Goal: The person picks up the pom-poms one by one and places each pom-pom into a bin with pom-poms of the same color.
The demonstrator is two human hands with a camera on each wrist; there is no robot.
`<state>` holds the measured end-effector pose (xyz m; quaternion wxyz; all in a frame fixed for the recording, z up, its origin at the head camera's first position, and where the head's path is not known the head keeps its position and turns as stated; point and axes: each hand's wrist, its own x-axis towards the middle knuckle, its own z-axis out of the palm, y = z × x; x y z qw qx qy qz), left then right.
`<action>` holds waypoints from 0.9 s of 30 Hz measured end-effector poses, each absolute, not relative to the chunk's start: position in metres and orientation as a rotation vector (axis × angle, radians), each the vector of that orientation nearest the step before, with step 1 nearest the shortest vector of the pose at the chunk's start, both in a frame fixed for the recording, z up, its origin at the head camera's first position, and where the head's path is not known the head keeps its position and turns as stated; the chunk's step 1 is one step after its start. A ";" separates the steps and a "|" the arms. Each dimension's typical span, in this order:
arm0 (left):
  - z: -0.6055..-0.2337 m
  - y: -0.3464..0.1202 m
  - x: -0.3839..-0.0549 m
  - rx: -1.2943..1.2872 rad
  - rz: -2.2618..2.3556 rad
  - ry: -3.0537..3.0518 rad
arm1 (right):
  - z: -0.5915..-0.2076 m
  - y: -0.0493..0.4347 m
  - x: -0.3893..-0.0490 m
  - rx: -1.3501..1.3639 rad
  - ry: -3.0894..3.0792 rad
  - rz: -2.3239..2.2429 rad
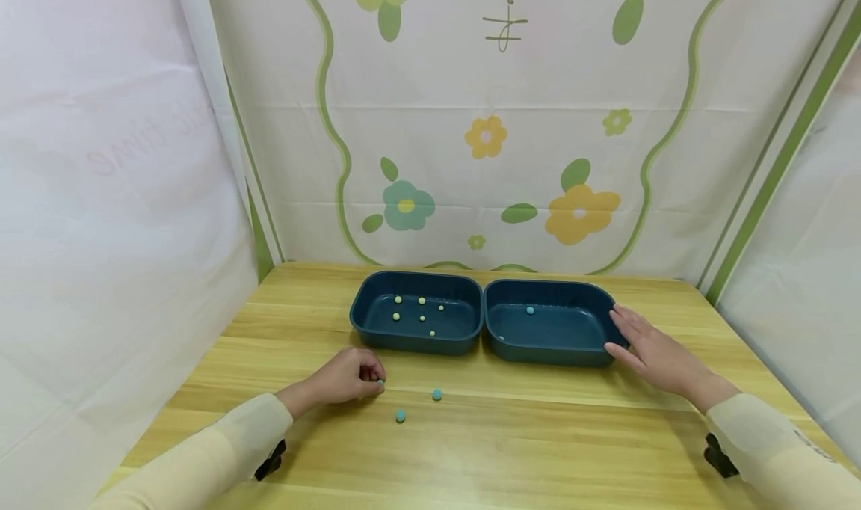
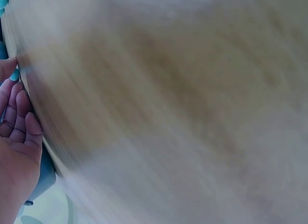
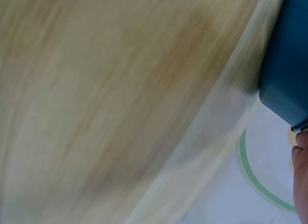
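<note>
Between thumb and forefinger, my left hand [image 1: 348, 377] pinches a small blue ball [image 1: 380, 382] just above the wooden table; the left wrist view shows the blue ball [image 2: 15, 74] at the fingertips too. To its right lie two more blue balls, one nearer [image 1: 400, 416] and one farther [image 1: 437, 395]. My right hand [image 1: 662, 357] rests with straight fingers on the right rim of the right dark blue box [image 1: 551, 354]. Inside that box are a blue ball [image 1: 530, 311] and a partly hidden pale blue one [image 1: 501, 338]. Several pale yellow balls [image 1: 421, 300] lie in the left dark blue box [image 1: 417, 342].
The two boxes stand side by side, touching, near the back of the wooden table [image 1: 511, 443]. Behind them hangs a white cloth [image 1: 430, 151] printed with flowers. White cloth walls [image 1: 114, 196] close off the left and right sides.
</note>
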<state>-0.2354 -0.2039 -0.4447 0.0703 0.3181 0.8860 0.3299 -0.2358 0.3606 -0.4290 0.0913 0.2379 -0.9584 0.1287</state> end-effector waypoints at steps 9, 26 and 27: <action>-0.445 -0.202 -0.235 0.976 1.011 2.656 | -0.431 0.361 -0.238 0.708 -2.870 0.380; -0.426 -0.183 -0.232 1.024 1.080 2.643 | -0.429 0.361 -0.236 0.718 -2.846 0.385; -0.425 -0.181 -0.232 1.025 1.078 2.641 | -0.429 0.361 -0.236 0.718 -2.849 0.388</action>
